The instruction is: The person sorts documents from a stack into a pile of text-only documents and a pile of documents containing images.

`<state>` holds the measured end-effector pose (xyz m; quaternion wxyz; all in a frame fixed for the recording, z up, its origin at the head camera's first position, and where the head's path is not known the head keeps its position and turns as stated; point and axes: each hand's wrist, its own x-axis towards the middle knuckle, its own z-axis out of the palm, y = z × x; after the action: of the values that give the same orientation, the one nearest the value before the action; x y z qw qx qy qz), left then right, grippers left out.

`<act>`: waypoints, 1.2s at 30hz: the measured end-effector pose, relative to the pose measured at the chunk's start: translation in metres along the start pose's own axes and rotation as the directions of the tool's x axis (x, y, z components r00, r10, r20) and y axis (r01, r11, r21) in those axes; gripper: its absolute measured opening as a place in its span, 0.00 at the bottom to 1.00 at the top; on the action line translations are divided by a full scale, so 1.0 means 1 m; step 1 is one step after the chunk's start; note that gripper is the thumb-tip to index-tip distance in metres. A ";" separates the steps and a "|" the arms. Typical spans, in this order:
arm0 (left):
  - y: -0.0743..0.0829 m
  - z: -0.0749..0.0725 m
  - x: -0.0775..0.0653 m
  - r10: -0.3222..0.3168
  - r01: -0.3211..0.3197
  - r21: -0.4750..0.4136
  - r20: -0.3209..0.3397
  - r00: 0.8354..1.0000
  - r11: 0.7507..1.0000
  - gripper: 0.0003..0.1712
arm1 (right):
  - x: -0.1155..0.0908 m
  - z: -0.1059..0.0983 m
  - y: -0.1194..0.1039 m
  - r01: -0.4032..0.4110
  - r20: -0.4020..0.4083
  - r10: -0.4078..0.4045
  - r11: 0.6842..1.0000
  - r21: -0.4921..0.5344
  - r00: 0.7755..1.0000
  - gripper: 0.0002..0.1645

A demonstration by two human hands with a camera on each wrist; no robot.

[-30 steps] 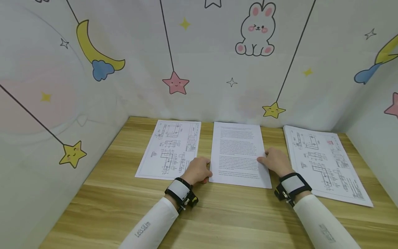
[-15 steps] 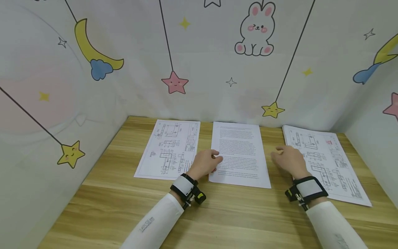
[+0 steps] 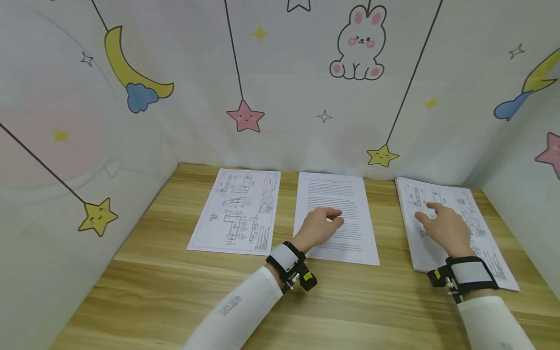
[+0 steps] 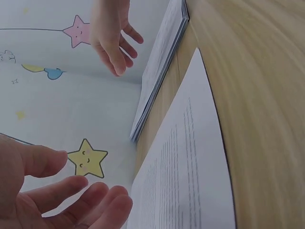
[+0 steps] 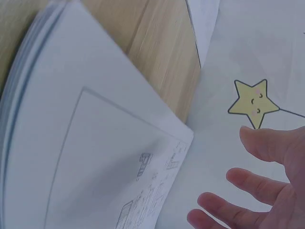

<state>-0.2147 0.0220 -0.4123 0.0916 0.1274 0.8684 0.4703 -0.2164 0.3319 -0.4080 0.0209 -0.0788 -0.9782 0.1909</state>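
Note:
My left hand hovers over the middle sheet of printed text, its fingers loosely bent with nothing between them. In the left wrist view that text sheet lies flat below the thumb and fingers, apart from them. Above the stack of drawing sheets on the right, my right hand is held with thumb and fingers spread, holding nothing. The right wrist view shows the stack as several layered sheets, with a line drawing on top and a gap up to the fingers.
Another sheet with line drawings lies on the left of the wooden table. A white cloth backdrop with cartoon stars and a rabbit rises behind the table's far edge. Side walls stand left and right.
Both hands have let go of the middle sheet's edges and moved right. The left hand is now over the text sheet, the right hand over the stack. The sheets stay in place.

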 end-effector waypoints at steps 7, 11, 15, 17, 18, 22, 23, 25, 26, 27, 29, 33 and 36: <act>0.009 0.035 0.004 0.027 -0.024 -0.038 0.081 0.996 0.999 0.22 | -0.003 -0.006 0.025 -0.080 0.001 0.080 0.996 -0.038 0.997 0.41; 0.016 0.055 0.007 0.017 -0.004 -0.119 0.112 0.994 0.993 0.22 | -0.003 -0.008 0.042 -0.113 0.011 0.114 0.991 -0.073 0.993 0.44; 0.022 0.072 0.007 -0.016 0.046 -0.211 0.141 0.990 0.976 0.22 | -0.006 -0.008 0.060 -0.118 0.021 0.121 0.987 -0.106 0.992 0.48; 0.023 0.079 0.007 -0.031 0.072 -0.250 0.166 0.986 0.965 0.23 | -0.006 -0.008 0.069 -0.116 0.035 0.121 0.987 -0.110 0.992 0.50; 0.023 0.083 0.007 -0.029 0.077 -0.265 0.181 0.983 0.961 0.23 | -0.007 -0.008 0.072 -0.123 0.048 0.129 0.986 -0.109 0.991 0.51; 0.024 0.095 0.009 -0.028 0.104 -0.309 0.241 0.970 0.946 0.24 | -0.007 -0.011 0.084 -0.198 0.102 0.207 0.975 -0.098 0.973 0.56; 0.024 0.098 0.009 -0.032 0.115 -0.324 0.250 0.968 0.939 0.24 | -0.007 -0.012 0.086 -0.219 0.112 0.230 0.970 -0.100 0.967 0.56; 0.027 0.103 0.010 -0.057 0.147 -0.355 0.253 0.966 0.923 0.24 | -0.007 -0.012 0.090 -0.250 0.117 0.262 0.962 -0.108 0.958 0.56; 0.028 0.106 0.010 -0.070 0.165 -0.381 0.251 0.965 0.910 0.23 | -0.007 -0.011 0.093 -0.254 0.116 0.266 0.961 -0.111 0.957 0.56; 0.029 0.108 0.010 -0.085 0.184 -0.402 0.252 0.964 0.897 0.23 | -0.007 -0.011 0.096 -0.255 0.117 0.268 0.960 -0.115 0.956 0.57; 0.030 0.114 0.010 -0.107 0.215 -0.450 0.253 0.962 0.867 0.23 | -0.007 -0.011 0.101 -0.266 0.121 0.280 0.956 -0.125 0.952 0.57; 0.033 0.125 0.009 -0.136 0.255 -0.535 0.253 0.958 0.805 0.22 | -0.005 -0.009 0.108 -0.284 0.144 0.301 0.951 -0.125 0.943 0.61; 0.034 0.131 0.009 -0.138 0.267 -0.593 0.254 0.957 0.760 0.23 | -0.005 -0.008 0.110 -0.289 0.152 0.307 0.949 -0.126 0.940 0.61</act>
<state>-0.1820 0.1466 -0.4548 0.2633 0.0404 0.6602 0.7022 -0.1946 0.4350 -0.4424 -0.0956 -0.2106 -0.9616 0.1476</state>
